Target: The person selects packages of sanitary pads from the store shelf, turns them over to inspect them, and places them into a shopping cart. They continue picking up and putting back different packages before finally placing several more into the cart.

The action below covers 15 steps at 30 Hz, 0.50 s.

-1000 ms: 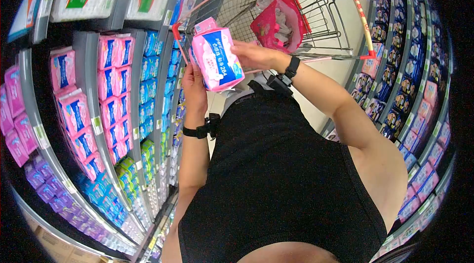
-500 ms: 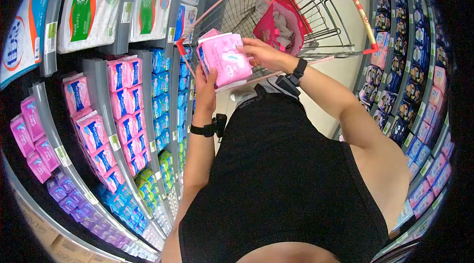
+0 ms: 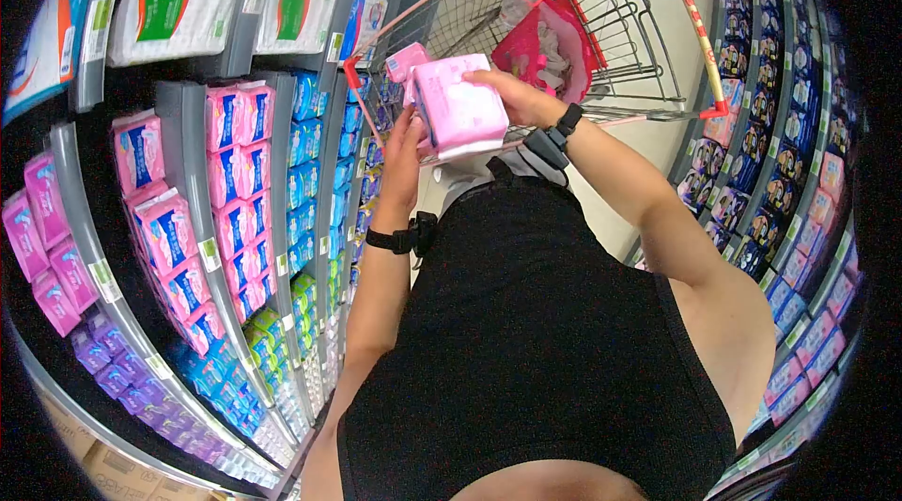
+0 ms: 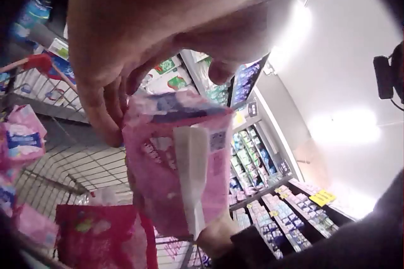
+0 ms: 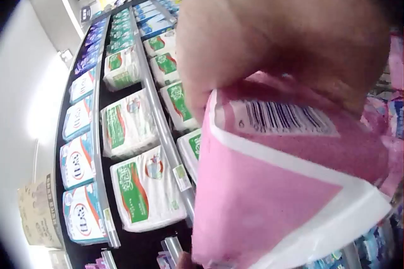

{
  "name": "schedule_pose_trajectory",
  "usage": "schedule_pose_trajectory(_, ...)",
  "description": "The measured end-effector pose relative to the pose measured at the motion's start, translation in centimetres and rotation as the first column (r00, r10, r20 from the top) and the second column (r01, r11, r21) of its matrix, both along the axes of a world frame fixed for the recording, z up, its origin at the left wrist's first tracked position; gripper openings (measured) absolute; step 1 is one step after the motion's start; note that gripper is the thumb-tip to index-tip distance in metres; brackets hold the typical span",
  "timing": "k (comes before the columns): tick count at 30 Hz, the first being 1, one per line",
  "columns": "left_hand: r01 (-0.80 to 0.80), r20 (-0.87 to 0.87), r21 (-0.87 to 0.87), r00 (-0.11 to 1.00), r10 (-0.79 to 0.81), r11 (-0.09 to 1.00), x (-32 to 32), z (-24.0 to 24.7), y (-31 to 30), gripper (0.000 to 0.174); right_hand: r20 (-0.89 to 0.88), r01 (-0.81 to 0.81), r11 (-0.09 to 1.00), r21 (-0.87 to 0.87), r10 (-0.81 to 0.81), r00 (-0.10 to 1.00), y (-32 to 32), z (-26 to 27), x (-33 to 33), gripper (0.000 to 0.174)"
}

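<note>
A pink pack of sanitary pads (image 3: 460, 111) is held up between both hands at the near end of the shopping cart. My left hand (image 3: 402, 163) grips its left side, and its curled fingers (image 4: 113, 102) lie along one edge in the left wrist view. My right hand (image 3: 515, 99) holds the far right corner, thumb and fingers on either side. A printed barcode (image 5: 284, 119) and a white folded strip show on the wrapper in the right wrist view. Just behind it, another pink pack (image 3: 404, 60) lies in the cart.
The wire cart (image 3: 451, 17) holds a red bag (image 3: 584, 50) and a clear bottle (image 3: 519, 3). Shelves of pink pad packs (image 3: 240, 163), blue packs (image 3: 305, 181) and white tissue packs (image 3: 296, 7) stand at left. More stocked shelves (image 3: 752, 163) line the right side.
The pack has been turned over in both hands, from its blue-labelled front to a plainer pink face, and has shifted right. The right hand has moved along to its far corner.
</note>
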State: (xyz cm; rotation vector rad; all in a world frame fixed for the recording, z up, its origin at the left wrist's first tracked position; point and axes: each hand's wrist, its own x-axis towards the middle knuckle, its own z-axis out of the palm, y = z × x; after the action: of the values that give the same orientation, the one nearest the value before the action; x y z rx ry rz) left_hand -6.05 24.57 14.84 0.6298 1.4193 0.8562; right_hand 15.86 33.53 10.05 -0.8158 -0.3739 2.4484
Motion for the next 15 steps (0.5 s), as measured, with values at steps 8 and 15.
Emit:
schedule_pose_trajectory(8,-0.122,0.083,0.034,0.989,0.118,0.992,-4.0,0.6,-2.7,0.035,0.204,0.127,0.979,-0.158,-0.093,0.974,0.3,-5.9,-0.1,0.041)
schedule_pose_trajectory(15,-0.146,0.131,0.074,0.982,0.136,0.986,-8.5,-0.1,-6.3,0.029,0.368,0.236,0.971,-0.036,-0.207,0.906,-0.6,-4.9,-4.6,0.056)
